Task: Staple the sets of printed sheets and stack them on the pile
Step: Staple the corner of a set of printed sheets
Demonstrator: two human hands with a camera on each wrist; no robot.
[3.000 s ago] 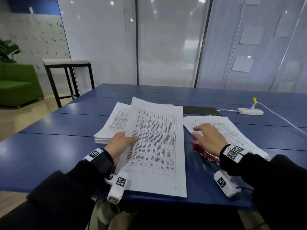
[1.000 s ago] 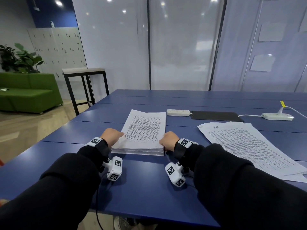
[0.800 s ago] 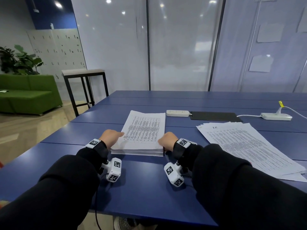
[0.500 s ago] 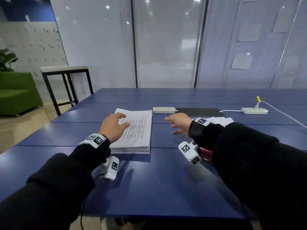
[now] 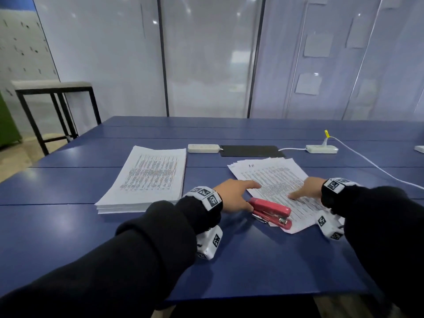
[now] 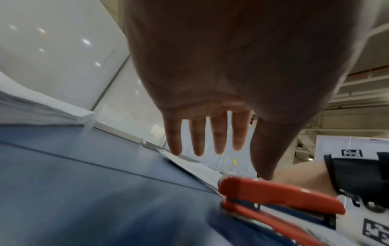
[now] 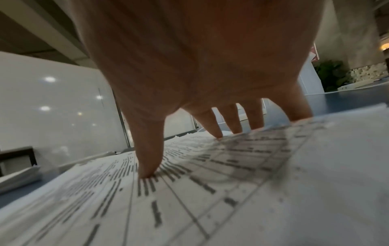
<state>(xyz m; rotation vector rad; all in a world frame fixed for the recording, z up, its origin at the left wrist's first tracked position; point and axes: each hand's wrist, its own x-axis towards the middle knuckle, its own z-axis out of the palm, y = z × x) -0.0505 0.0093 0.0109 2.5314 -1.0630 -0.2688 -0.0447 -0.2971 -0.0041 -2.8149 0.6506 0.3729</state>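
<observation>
A thick neat pile of printed sheets (image 5: 149, 177) lies on the blue table at the left. To its right is a fanned spread of loose printed sheets (image 5: 273, 180) with a red stapler (image 5: 270, 212) on its near left corner. My left hand (image 5: 238, 191) hovers open over the left edge of the spread, just beyond the stapler (image 6: 273, 198), with straight fingers (image 6: 219, 134). My right hand (image 5: 302, 189) rests on the loose sheets (image 7: 210, 174), its fingers (image 7: 149, 149) spread and their tips touching the top page.
A white power strip (image 5: 203, 148) and a black pad (image 5: 250, 151) lie behind the papers. A second white strip (image 5: 321, 149) trails a cable across the right of the table (image 5: 68, 226). A black-framed stool (image 5: 55, 99) stands beyond the far left corner.
Both hands have left the neat pile and moved right to the loose spread. The right hand now touches the top sheet and the left has arrived beside the stapler.
</observation>
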